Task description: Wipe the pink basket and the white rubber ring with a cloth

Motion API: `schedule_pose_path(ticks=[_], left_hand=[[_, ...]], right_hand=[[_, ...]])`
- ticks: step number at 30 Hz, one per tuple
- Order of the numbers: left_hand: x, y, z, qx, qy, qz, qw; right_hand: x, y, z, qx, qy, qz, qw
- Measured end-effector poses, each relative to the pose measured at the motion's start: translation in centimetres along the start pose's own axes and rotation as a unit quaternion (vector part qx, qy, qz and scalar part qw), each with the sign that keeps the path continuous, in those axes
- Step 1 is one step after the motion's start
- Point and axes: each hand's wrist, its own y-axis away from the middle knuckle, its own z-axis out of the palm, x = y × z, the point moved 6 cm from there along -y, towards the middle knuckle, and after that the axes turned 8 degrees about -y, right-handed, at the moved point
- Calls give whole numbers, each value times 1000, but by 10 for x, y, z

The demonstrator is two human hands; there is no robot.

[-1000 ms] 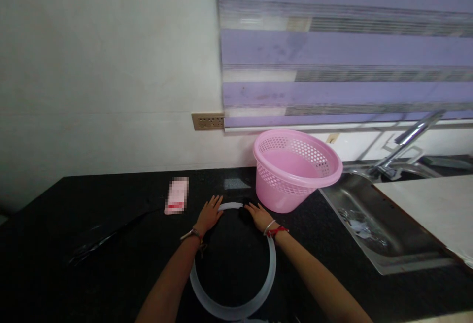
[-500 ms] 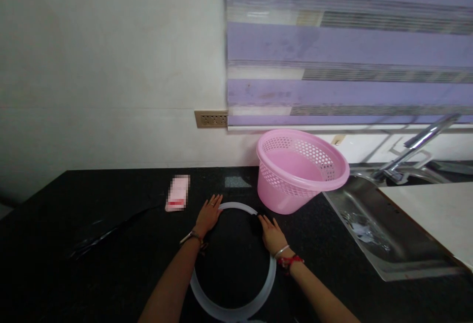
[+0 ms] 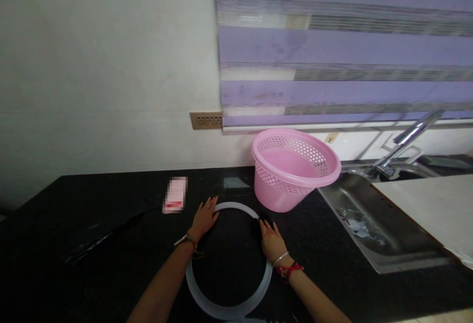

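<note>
A whitish ring [image 3: 232, 311], broad like a rim, is in front of me with a black area inside it. My left hand [image 3: 204, 218] lies on the ring's far left edge, fingers stretched out and slightly apart. On the far right edge rests my right hand [image 3: 272, 242], its fingers also extended and apart. Beside the right fingertips, a dark patch [image 3: 255, 227] covers part of the ring; I cannot make out what it is. The ring's left and right sides are partly hidden by my hands and wrists.
A pink basket [image 3: 279, 192] stands tilted-looking behind the ring on the black counter [image 3: 121, 195]. A pink blurred item [image 3: 175, 195] lies left of my left hand, near a shiny black strip [image 3: 96, 242]. To the right are a steel sink [image 3: 399, 237], a faucet [image 3: 410, 138] and a white board [image 3: 417, 209].
The whole view has shifted slightly, so things appear a little further left. Both hands stay on the ring, the left fingers a bit more spread.
</note>
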Motion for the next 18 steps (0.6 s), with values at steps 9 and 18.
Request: schedule_pose_path(ticks=[9,18], left_hand=[[-3,-13,-1,-19,-2,28,999],[-6,-7,11,2,5,10,1000]], right_hand=[[-16,-61,-16,-53,-7,-151,987],[-15,-60,-15,-24,-10,-135,990]])
